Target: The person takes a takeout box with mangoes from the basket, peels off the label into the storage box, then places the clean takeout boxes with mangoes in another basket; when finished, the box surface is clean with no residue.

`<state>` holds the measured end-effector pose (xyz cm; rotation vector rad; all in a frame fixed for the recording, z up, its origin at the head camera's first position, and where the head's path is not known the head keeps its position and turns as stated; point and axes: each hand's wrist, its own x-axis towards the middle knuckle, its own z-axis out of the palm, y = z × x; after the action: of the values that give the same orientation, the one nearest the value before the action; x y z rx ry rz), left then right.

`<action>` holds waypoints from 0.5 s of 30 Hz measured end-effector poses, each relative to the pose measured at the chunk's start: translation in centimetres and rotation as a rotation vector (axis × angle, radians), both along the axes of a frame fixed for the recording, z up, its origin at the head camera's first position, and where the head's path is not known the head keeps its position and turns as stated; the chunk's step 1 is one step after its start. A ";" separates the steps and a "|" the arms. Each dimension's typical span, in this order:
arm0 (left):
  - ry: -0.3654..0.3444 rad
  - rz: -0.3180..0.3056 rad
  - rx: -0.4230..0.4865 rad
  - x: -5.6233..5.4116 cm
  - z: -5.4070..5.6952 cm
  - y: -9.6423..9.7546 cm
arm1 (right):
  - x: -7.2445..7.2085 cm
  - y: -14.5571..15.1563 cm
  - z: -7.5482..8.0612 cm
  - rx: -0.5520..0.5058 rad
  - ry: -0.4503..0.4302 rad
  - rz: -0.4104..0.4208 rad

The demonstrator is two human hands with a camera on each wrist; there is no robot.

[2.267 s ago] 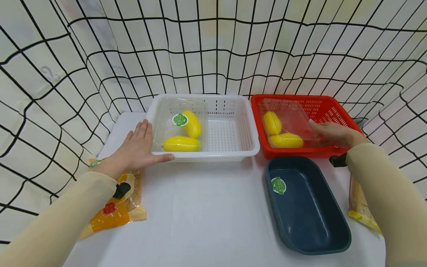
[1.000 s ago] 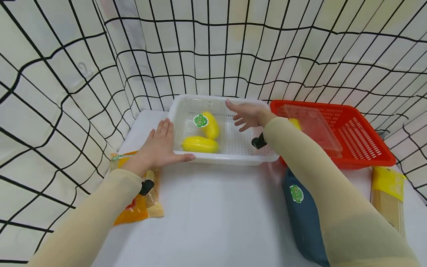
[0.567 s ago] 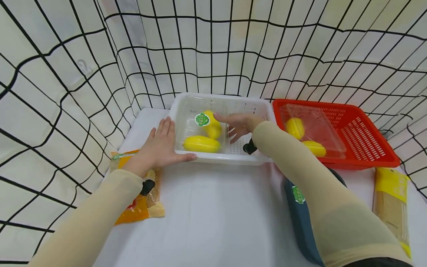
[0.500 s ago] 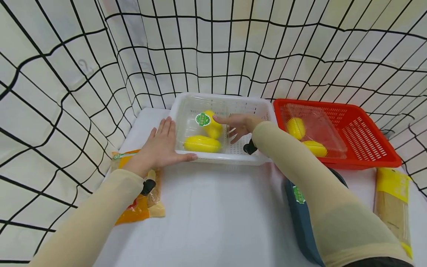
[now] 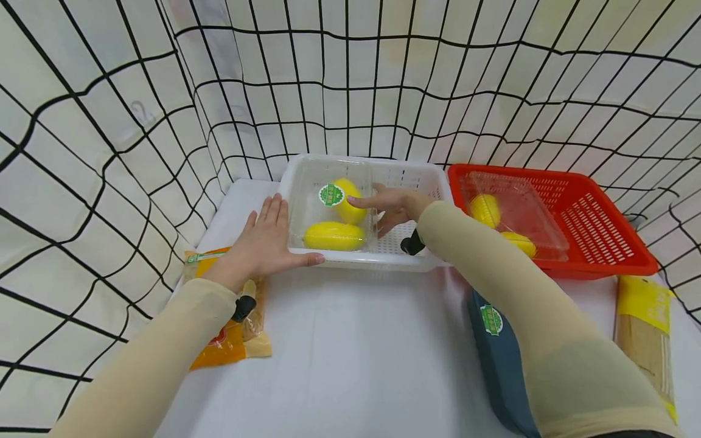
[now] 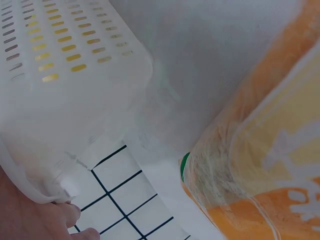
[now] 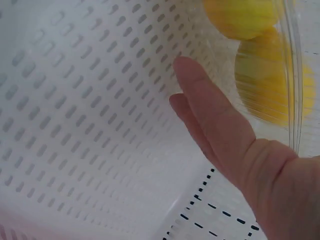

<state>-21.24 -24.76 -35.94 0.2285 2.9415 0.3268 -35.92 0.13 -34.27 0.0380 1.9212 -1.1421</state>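
In the head view, a white slotted basket (image 5: 405,263) holds a clear plastic box (image 5: 306,201) with a round green label and two yellow oval fruits (image 5: 334,236). My left hand (image 5: 261,246) lies flat at the basket's left end, fingers straight, thumb along the front rim. Inside the basket is my right hand (image 5: 395,207), its thumb stretched over the box's right edge. In the right wrist view, the fingers (image 7: 215,110) reach out straight beside the clear box wall; the thumb is not visible there. Whether they touch the box I cannot tell.
To the right stands a red basket (image 5: 602,225) with another clear box (image 5: 528,204) of yellow fruits. Below it, a dark blue tub (image 5: 498,365) lies partly under my right sleeve. Bagged goods lie left, an orange bag (image 5: 230,344), and right, a yellow-topped packet (image 5: 646,322). Black netting surrounds the table.
My right hand has left the red basket and crossed left into the white one, up to the clear box. The left hand stays at the white basket. The head view has shifted.
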 end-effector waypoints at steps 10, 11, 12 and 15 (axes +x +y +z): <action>-0.006 -0.003 0.023 0.2 0.2 0.0 | 0.5 0.0 1.9 -0.026 0.042 0.019; -0.008 -0.005 0.020 0.2 0.2 0.0 | 0.6 0.0 1.9 -0.021 0.043 0.016; -0.009 -0.006 0.018 0.2 0.2 0.0 | 0.8 -0.1 1.9 -0.016 0.045 0.016; -0.012 -0.010 0.010 0.2 0.3 0.1 | 1.2 -0.1 2.0 -0.020 0.053 0.007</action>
<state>-21.01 -24.62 -35.66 0.2418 2.9269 0.3406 -34.76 0.05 -32.27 -0.0100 1.9547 -1.1681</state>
